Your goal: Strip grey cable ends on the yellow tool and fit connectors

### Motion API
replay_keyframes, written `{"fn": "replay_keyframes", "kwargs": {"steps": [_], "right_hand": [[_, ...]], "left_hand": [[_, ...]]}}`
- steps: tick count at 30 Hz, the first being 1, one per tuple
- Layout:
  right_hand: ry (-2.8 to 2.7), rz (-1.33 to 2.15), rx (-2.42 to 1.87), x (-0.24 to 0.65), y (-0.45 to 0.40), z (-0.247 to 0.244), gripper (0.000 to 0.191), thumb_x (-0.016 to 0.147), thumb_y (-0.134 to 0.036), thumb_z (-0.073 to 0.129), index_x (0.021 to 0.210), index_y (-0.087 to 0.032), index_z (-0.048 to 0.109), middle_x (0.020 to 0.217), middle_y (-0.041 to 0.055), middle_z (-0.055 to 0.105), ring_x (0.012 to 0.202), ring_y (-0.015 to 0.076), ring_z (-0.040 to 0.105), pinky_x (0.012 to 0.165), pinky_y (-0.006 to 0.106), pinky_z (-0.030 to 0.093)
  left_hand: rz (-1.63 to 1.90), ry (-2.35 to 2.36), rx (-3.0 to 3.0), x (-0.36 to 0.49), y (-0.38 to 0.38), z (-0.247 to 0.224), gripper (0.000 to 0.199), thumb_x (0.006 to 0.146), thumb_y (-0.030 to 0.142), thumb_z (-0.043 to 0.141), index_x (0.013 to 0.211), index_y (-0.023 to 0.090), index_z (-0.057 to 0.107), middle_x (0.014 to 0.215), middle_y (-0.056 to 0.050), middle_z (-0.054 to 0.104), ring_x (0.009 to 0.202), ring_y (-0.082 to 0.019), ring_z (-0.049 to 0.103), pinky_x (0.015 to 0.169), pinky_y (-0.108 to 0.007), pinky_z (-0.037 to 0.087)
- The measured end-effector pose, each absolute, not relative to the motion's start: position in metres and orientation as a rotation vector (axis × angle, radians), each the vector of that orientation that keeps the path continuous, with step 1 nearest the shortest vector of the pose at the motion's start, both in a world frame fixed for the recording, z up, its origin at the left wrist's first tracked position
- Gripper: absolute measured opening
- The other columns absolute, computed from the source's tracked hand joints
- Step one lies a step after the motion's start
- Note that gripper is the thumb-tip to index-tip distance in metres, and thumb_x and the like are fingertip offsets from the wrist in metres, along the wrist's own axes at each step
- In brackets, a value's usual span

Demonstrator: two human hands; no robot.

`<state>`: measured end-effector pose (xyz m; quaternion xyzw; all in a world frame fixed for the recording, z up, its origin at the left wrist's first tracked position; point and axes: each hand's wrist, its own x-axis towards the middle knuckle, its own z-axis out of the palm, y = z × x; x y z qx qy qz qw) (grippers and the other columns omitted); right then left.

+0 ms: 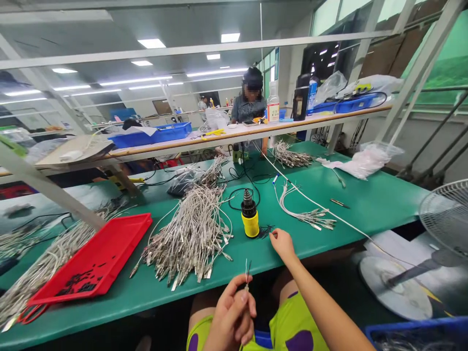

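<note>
Counter edge (pixel 171 306) runs between the hands and the heaped work. The left hand (pixel 232 312) pinches a thin wire (pixel 247 275) upright, just off the edge above the lap. The right hand (pixel 282 245) lies loosely open over green counter, holding nothing, just beside a yellow cylindrical tool (pixel 250 214). A heap of silver-tipped wire leads (pixel 190 239) sits farther left, beside a red tray (pixel 91 258).

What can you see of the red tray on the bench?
The red tray is a shallow, rectangular, glossy plastic one with a raised rim, lying skewed on the green bench, left of the large heap of wire leads. Small black pieces lie scattered at its near end. Bundled grey wires lie against its left side, and a red loop shows at its near corner.
</note>
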<state>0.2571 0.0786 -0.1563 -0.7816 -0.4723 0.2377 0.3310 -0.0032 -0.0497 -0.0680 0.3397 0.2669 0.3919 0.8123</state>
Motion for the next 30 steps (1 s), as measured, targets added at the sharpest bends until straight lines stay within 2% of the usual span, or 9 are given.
{"fn": "replay_keyframes", "kwargs": {"steps": [7, 8, 9, 12, 16, 20, 23, 27, 30], "right_hand": [[-1.266, 0.764, -2.216, 0.255, 0.117, -0.16, 0.032, 0.097, -0.035, 0.066, 0.124, -0.017, 0.063, 0.127, 0.0103, 0.064, 0.109, 0.0244, 0.066, 0.091, 0.044, 0.058], [-1.278, 0.785, -2.226, 0.256, 0.122, -0.16, 0.026, 0.096, -0.035, 0.068, 0.121, -0.027, 0.065, 0.127, 0.0075, 0.064, 0.113, 0.0233, 0.065, 0.09, 0.037, 0.056], [-1.294, 0.803, -2.243, 0.257, 0.127, -0.16, 0.031, 0.097, -0.034, 0.067, 0.124, -0.019, 0.064, 0.127, 0.0093, 0.064, 0.109, 0.0241, 0.066, 0.091, 0.043, 0.058], [-1.306, 0.829, -2.277, 0.258, 0.143, -0.158, 0.031, 0.097, -0.034, 0.067, 0.123, -0.018, 0.064, 0.127, 0.0102, 0.064, 0.109, 0.0245, 0.066, 0.092, 0.045, 0.057], [-1.214, 0.862, -2.236, 0.262, 0.15, -0.149, 0.029, 0.097, -0.034, 0.067, 0.12, -0.017, 0.065, 0.124, 0.0097, 0.065, 0.108, 0.024, 0.066, 0.092, 0.045, 0.057], [-1.074, 0.93, -2.085, 0.268, 0.131, -0.144, 0.019, 0.087, -0.029, 0.076, 0.094, -0.013, 0.069, 0.102, 0.0086, 0.071, 0.095, 0.0224, 0.067, 0.085, 0.04, 0.056], [-0.961, 1.008, -1.871, 0.258, 0.095, -0.145, 0.023, 0.075, -0.033, 0.082, 0.078, -0.015, 0.068, 0.082, 0.0088, 0.071, 0.077, 0.0214, 0.067, 0.073, 0.035, 0.055], [-0.788, 1.107, -1.542, 0.211, 0.021, -0.139, 0.042, 0.073, -0.055, 0.077, 0.096, -0.02, 0.069, 0.088, 0.0076, 0.074, 0.07, 0.0181, 0.067, 0.066, 0.032, 0.057], [-0.665, 1.214, -1.374, 0.17, -0.03, -0.121, 0.049, 0.072, -0.051, 0.084, 0.108, -0.02, 0.073, 0.092, 0.008, 0.076, 0.072, 0.0164, 0.069, 0.066, 0.029, 0.059]], "left_hand": [[0.968, 0.498, 0.602, -0.026, -0.044, -0.09, 0.029, 0.086, 0.033, 0.079, 0.106, 0.021, 0.062, 0.09, -0.002, 0.07, 0.045, -0.011, 0.066, 0.046, -0.025, 0.059], [0.971, 0.473, 0.587, -0.028, -0.042, -0.093, 0.029, 0.085, 0.033, 0.079, 0.105, 0.02, 0.063, 0.088, -0.003, 0.07, 0.045, -0.012, 0.067, 0.045, -0.025, 0.058], [0.973, 0.456, 0.574, -0.029, -0.038, -0.096, 0.029, 0.083, 0.033, 0.08, 0.105, 0.019, 0.065, 0.087, -0.003, 0.071, 0.042, -0.012, 0.065, 0.042, -0.023, 0.057], [0.953, 0.461, 0.543, -0.028, -0.033, -0.098, 0.03, 0.081, 0.029, 0.081, 0.104, 0.015, 0.069, 0.084, -0.005, 0.072, 0.035, -0.01, 0.061, 0.035, -0.02, 0.051], [0.915, 0.48, 0.492, -0.023, -0.041, -0.086, 0.026, 0.082, 0.023, 0.079, 0.105, 0.015, 0.069, 0.087, -0.005, 0.072, 0.04, -0.012, 0.065, 0.036, -0.021, 0.054], [0.901, 0.538, 0.461, -0.024, -0.052, -0.07, 0.026, 0.086, 0.018, 0.074, 0.11, 0.018, 0.064, 0.094, -0.004, 0.072, 0.047, -0.013, 0.069, 0.04, -0.022, 0.059], [0.9, 0.576, 0.471, -0.028, -0.053, -0.066, 0.027, 0.086, 0.017, 0.074, 0.109, 0.019, 0.062, 0.095, -0.003, 0.071, 0.049, -0.012, 0.069, 0.04, -0.021, 0.059], [0.885, 0.607, 0.514, -0.028, -0.049, -0.061, 0.024, 0.088, 0.019, 0.074, 0.108, 0.021, 0.06, 0.093, -0.002, 0.067, 0.061, -0.014, 0.071, 0.045, -0.024, 0.062], [0.884, 0.635, 0.571, -0.023, -0.046, -0.055, 0.02, 0.087, 0.019, 0.074, 0.102, 0.02, 0.06, 0.094, 0.0, 0.063, 0.059, -0.011, 0.067, 0.045, -0.024, 0.061]]}}
